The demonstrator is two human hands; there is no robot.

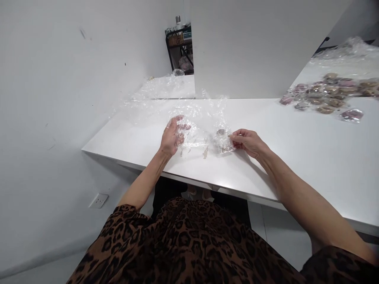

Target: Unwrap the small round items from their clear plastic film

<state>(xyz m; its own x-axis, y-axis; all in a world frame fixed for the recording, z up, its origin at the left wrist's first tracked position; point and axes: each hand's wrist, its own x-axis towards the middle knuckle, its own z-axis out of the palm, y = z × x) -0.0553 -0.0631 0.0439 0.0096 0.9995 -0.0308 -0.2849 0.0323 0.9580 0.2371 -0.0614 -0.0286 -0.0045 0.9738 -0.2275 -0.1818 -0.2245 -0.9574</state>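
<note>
Clear bubble wrap (197, 128) lies crumpled across the white table in front of me. My left hand (173, 136) is at its left part, fingers spread apart, with the see-through film over the fingertips. At the right end, my right hand (244, 142) pinches the edge of a small clear plastic packet (223, 142) between thumb and fingers. Brownish patches show through the packet; the film's glare hides what they are. The packet touches the bubble wrap, and I cannot tell where one ends and the other begins.
More bubble wrap (160, 88) trails toward the back left. Several small clear-wrapped pieces (328, 94), pink and brown, lie at the back right. An upright white panel (251, 47) stands behind the table (310, 157). A dark shelf (179, 43) is farther back; a wall (59, 98) borders the left.
</note>
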